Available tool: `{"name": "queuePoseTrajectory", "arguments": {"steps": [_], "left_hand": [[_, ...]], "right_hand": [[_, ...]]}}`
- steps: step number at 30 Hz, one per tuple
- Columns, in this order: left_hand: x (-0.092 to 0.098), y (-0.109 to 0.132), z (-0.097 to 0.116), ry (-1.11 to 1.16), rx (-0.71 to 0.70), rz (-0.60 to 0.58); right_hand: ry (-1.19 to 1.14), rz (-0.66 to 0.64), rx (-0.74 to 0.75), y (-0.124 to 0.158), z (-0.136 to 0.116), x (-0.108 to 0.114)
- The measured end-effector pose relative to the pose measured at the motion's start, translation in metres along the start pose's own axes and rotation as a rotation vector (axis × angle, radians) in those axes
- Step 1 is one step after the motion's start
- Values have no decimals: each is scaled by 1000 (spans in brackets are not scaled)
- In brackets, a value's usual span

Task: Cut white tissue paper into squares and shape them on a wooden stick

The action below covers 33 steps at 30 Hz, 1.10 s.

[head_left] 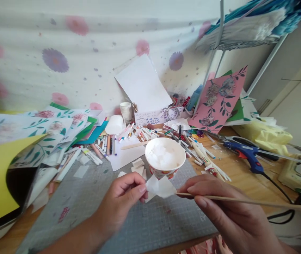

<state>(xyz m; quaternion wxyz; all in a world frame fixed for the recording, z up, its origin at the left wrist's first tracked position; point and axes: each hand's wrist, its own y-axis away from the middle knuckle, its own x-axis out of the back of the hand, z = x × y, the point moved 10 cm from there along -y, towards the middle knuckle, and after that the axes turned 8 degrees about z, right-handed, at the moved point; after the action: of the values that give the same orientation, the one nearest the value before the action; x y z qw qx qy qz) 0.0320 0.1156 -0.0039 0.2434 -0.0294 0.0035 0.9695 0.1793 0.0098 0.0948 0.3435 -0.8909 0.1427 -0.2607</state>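
Between the thumb and fingers of my left hand [129,192] are small white paper pieces [163,187], pinched at their left corner. My right hand [219,201] grips a thin wooden stick [256,202], whose tip meets the right edge of the paper. Whether the paper is fixed to the stick I cannot tell. Just beyond my hands stands a paper bowl [165,155] with white, fluffy-looking stuff inside. More small paper squares [138,166] lie left of the bowl on the grey cutting mat [87,208].
Markers [150,133] lie scattered behind the bowl. A blue glue gun [245,155] with its cord sits at the right. Flower pictures [57,127] and a yellow sheet [2,180] fill the left side. A pink flower card [219,98] leans at the back right.
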Motion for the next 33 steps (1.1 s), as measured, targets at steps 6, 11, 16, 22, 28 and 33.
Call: {"name": "queuePoseTrajectory", "arguments": {"steps": [6,11,16,22,28,33], "left_hand": [[-2,-8,16,-87,-73,26],[-21,-12,46,-256,-191,-62],[-51,-4,64,-225,-278,-165],[-67,5,31,20,-128,-272],[-57,4,18,-154,-158,-160],[-67,9,21,-325,-273,-243]], "right_hand": [[8,35,11,2,-3,20],[-11,69,8,6,-2,31],[-13,79,33,7,-4,40],[-40,50,-40,14,5,35],[-133,22,-215,26,25,24],[-236,13,-393,30,43,18]]}}
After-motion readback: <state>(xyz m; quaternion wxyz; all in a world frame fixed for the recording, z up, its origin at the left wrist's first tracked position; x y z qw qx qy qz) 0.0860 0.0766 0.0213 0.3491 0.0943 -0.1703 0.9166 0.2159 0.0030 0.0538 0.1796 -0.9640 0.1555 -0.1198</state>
